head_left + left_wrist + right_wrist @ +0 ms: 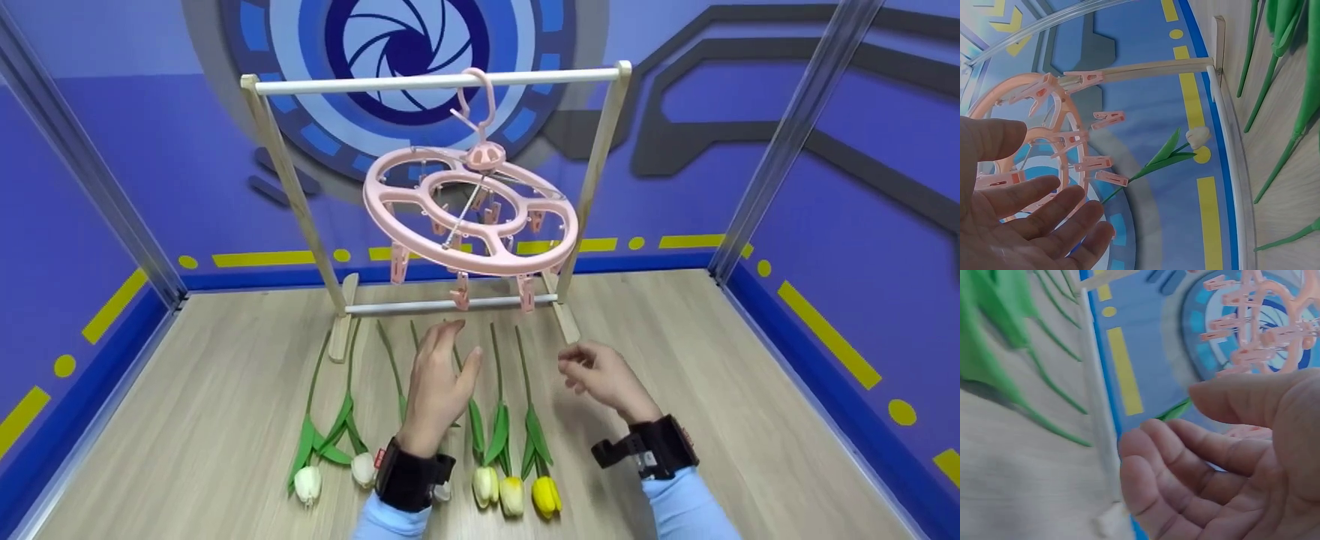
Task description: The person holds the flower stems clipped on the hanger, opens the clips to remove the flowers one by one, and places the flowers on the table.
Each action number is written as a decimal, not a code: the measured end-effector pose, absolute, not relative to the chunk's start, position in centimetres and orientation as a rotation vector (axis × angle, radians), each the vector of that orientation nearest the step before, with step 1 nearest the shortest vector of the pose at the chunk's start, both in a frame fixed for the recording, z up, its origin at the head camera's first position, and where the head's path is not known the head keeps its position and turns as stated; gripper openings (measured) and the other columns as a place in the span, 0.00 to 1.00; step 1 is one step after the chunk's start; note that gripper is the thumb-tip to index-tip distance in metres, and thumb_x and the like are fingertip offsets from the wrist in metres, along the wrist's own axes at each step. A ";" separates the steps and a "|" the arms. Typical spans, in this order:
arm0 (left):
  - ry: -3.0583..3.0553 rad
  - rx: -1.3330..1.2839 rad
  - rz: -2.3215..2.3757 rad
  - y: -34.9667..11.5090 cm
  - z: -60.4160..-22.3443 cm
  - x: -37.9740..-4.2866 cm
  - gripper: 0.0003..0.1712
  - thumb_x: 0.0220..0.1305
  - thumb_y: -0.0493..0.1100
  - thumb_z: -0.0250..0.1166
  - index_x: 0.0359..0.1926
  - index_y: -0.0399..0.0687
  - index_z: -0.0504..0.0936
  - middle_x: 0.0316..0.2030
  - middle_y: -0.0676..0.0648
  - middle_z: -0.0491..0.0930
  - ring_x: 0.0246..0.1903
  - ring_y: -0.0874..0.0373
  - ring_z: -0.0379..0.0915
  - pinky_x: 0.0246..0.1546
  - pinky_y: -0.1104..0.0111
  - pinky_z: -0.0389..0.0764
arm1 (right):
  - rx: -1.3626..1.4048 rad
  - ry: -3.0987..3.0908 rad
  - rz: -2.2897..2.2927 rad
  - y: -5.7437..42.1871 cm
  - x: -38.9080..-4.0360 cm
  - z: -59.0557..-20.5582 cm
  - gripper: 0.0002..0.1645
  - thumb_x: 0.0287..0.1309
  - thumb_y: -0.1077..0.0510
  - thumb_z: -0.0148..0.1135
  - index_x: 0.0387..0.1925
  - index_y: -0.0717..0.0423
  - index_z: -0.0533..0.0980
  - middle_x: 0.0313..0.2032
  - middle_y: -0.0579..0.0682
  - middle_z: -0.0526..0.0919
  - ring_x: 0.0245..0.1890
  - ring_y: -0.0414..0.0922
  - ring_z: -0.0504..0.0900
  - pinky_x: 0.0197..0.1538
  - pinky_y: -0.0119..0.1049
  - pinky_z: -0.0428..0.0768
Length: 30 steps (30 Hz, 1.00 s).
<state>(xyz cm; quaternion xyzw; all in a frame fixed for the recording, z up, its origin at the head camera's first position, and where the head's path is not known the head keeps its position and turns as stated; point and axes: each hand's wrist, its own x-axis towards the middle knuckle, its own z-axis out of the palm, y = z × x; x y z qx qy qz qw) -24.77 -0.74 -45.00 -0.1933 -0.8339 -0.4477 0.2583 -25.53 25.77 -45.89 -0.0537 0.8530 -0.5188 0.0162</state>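
A pink round clip hanger [395, 202] hangs by its hook from the top rod of a wooden rack [360, 84]. Several tulips lie on the wooden table [720, 390] in front of it, among them a white tulip [307, 484] at the left and a yellow tulip [546, 495] at the right. My left hand [459, 343] hovers open above the middle stems, just below the hanger's clips [1100, 164]. To its right my right hand [574, 367] holds nothing, fingers loosely curled [1185, 455]. A white tulip bud with leaves [1196, 138] shows beside the clips; I cannot tell whether a clip holds it.
The rack's lower white rod [397, 307] runs just behind the stem ends. Blue walls with yellow markings close the table on three sides, with a metal post [787, 135] at the back right corner. Bare wood lies left and right of the flowers.
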 end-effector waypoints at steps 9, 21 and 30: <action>-2.261 -0.524 -1.230 -0.7 -44.8 -24.6 0.25 0.71 0.37 0.67 0.64 0.31 0.76 0.60 0.32 0.76 0.60 0.38 0.75 0.61 0.47 0.74 | -0.207 2.803 -1.757 26.7 -29.1 -40.1 0.14 0.70 0.66 0.57 0.53 0.71 0.78 0.44 0.63 0.84 0.36 0.43 0.83 0.40 0.30 0.82; -2.261 -0.557 -1.255 -0.3 -44.2 -24.4 0.24 0.72 0.38 0.66 0.65 0.33 0.75 0.60 0.33 0.76 0.62 0.39 0.73 0.61 0.48 0.75 | -0.204 2.608 -2.123 27.0 -33.0 -35.6 0.25 0.77 0.62 0.53 0.69 0.67 0.69 0.59 0.66 0.77 0.45 0.38 0.83 0.48 0.29 0.82; -2.222 -0.591 -1.287 0.5 -43.9 -23.4 0.22 0.72 0.38 0.65 0.63 0.32 0.77 0.58 0.35 0.78 0.59 0.41 0.75 0.61 0.50 0.75 | -0.218 2.330 -2.277 26.6 -32.9 -35.7 0.28 0.78 0.59 0.53 0.73 0.63 0.66 0.61 0.56 0.78 0.48 0.44 0.83 0.48 0.34 0.81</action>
